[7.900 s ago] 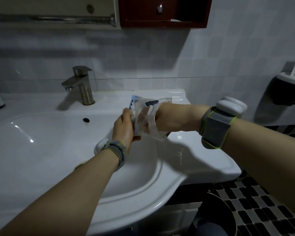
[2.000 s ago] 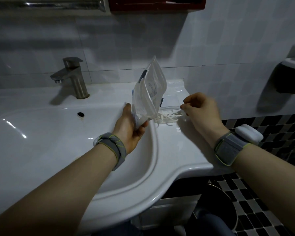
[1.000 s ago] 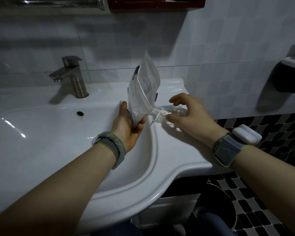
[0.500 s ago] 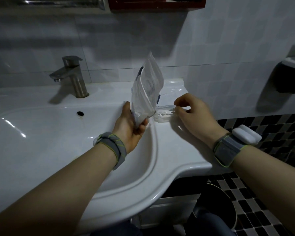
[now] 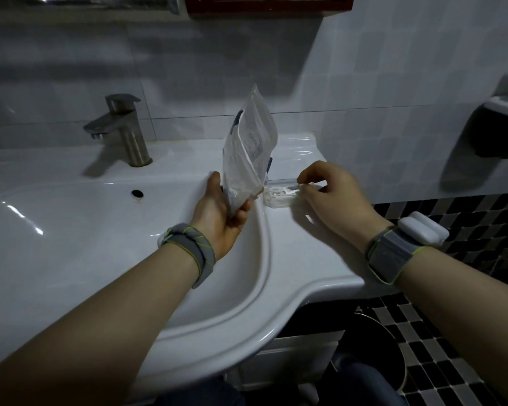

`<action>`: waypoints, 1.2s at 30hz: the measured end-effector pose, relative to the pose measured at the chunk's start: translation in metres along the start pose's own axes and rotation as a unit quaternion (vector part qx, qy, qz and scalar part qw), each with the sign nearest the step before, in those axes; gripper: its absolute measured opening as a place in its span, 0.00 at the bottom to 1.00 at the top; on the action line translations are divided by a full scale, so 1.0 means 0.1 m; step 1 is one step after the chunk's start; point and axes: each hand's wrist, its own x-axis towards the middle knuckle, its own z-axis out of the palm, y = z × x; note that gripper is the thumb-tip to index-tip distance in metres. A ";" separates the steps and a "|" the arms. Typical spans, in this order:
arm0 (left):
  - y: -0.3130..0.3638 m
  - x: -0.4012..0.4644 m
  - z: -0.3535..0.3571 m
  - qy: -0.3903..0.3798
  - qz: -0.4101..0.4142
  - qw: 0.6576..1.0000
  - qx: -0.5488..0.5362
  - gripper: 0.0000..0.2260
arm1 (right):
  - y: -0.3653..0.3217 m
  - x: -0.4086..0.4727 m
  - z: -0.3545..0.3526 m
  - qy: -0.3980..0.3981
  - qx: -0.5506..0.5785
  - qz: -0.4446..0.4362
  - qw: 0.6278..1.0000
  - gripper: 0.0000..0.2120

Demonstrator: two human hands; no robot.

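Note:
My left hand [image 5: 222, 210] grips the lower end of a translucent white plastic pouch [image 5: 248, 150] and holds it upright over the right rim of the basin. Beside it, on the white counter [image 5: 299, 247], lies a small clear plastic case [image 5: 279, 196] with several thin white sticks in it. My right hand [image 5: 332, 194] rests over the case's right end, fingers curled down onto it, thumb and forefinger pinching its far edge. Both wrists wear grey bands.
The white basin [image 5: 100, 230] fills the left, with a metal tap [image 5: 123, 130] at its back. Tiled wall behind; a dark red cabinet [image 5: 270, 4] overhead. A dark holder [image 5: 499, 130] hangs on the right wall. A bin [image 5: 373, 353] stands below on checkered floor tiles.
The loose white sticks that lay spread on the counter are now gathered inside the clear case under my right hand. My left hand has kept the pouch upright, almost unmoved.

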 end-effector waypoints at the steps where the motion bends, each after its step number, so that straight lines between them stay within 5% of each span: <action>1: 0.02 0.00 -0.01 0.000 0.002 1.000 -0.005 0.18 | 0.00 0.00 0.00 0.001 -0.001 -0.003 1.000 0.07; 27: -0.05 0.05 -0.02 -0.007 -0.014 0.999 0.043 0.18 | -0.03 -0.01 -0.06 0.065 -0.028 0.025 0.997 0.09; 32: 0.17 0.05 -0.23 0.008 0.003 1.000 -0.027 0.20 | -0.32 0.01 -0.03 0.088 -0.033 -0.104 0.990 0.09; 36: 0.49 -0.01 -0.57 0.061 0.046 0.997 -0.027 0.18 | -0.90 -0.01 0.32 -0.041 -0.072 -0.201 0.976 0.09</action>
